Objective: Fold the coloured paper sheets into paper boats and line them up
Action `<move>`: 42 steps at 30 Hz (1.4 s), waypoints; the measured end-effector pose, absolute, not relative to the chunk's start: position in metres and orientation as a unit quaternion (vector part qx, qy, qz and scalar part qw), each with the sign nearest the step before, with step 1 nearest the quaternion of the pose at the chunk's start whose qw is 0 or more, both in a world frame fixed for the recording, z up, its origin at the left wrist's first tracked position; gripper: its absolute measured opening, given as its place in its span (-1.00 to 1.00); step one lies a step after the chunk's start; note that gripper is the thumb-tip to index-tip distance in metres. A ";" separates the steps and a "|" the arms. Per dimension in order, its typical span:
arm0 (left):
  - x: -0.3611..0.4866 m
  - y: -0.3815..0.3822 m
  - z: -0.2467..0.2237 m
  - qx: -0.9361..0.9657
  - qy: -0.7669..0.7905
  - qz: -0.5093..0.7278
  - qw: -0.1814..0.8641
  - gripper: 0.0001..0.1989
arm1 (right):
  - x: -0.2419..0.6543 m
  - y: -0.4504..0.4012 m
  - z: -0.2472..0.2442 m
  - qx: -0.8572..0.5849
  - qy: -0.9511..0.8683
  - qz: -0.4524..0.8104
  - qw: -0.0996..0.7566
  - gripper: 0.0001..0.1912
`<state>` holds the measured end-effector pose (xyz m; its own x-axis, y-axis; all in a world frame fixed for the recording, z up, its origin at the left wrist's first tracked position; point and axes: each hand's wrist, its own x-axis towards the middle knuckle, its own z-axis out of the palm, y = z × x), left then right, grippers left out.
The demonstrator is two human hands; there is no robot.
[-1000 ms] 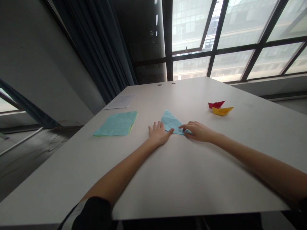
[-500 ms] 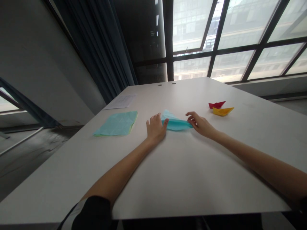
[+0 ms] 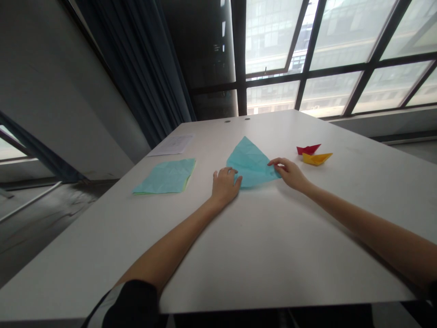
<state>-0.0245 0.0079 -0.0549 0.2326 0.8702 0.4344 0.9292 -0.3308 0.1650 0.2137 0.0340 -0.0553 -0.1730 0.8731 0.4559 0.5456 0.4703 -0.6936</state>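
A light-blue sheet of origami paper (image 3: pixel 251 161) lies partly unfolded on the white table, one corner pointing away from me and faint creases across it. My left hand (image 3: pixel 225 184) is at its left corner, fingers bent over the edge and thumb on the near side, holding it. At the right corner, my right hand (image 3: pixel 288 173) pinches the paper between thumb and fingers. Beyond that hand sit a yellow paper boat (image 3: pixel 317 159) and a red paper boat (image 3: pixel 308 149), close together.
To the left lies a stack of square paper (image 3: pixel 165 176), light blue on top with green showing at the edge. Behind it is a printed white sheet (image 3: pixel 172 145). The white table (image 3: pixel 218 259) reaches back toward the windows (image 3: pixel 273 41) and a dark curtain (image 3: pixel 143 59).
The blue paper has opened from a narrow folded strip into a wider sheet with its far corner pointing away. Both hands have shifted slightly to the right.
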 end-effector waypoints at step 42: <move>-0.054 0.028 -0.050 -0.859 -0.507 -0.073 0.026 -0.67 | 0.233 0.045 -0.070 -0.397 -0.894 0.060 0.199 -0.68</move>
